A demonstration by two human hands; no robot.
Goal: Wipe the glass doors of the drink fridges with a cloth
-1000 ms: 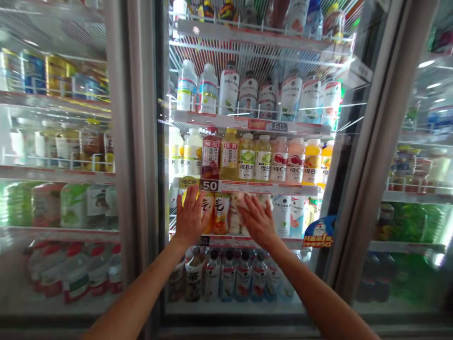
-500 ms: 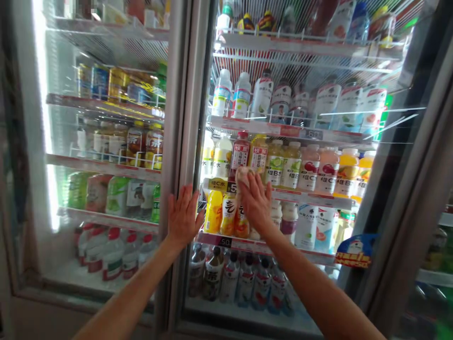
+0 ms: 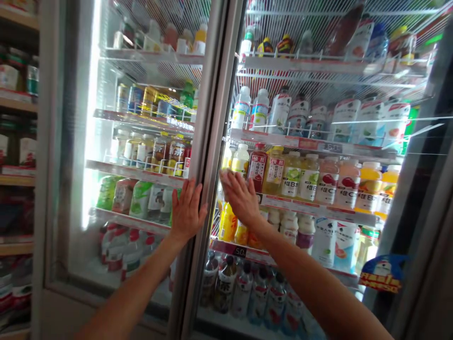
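My right hand presses a small pale cloth against the glass door, close to its left edge. The cloth pokes out past the fingertips, and most of it is hidden under the hand. My left hand rests flat with its fingers spread, by the metal door frame and the edge of the left glass door. Nothing shows in it. Behind the glass, near my right hand, stand a dark red bottle and yellow drink bottles.
Shelves of bottled drinks fill the cooler behind both doors. A blue and red sticker sits low on the right door. At the far left is a shelf unit with jars and bottles.
My right hand has slid the cloth leftward across the glass toward the door frame. My left hand stays flat near the frame. The view has turned left, bringing the side shelves into sight.
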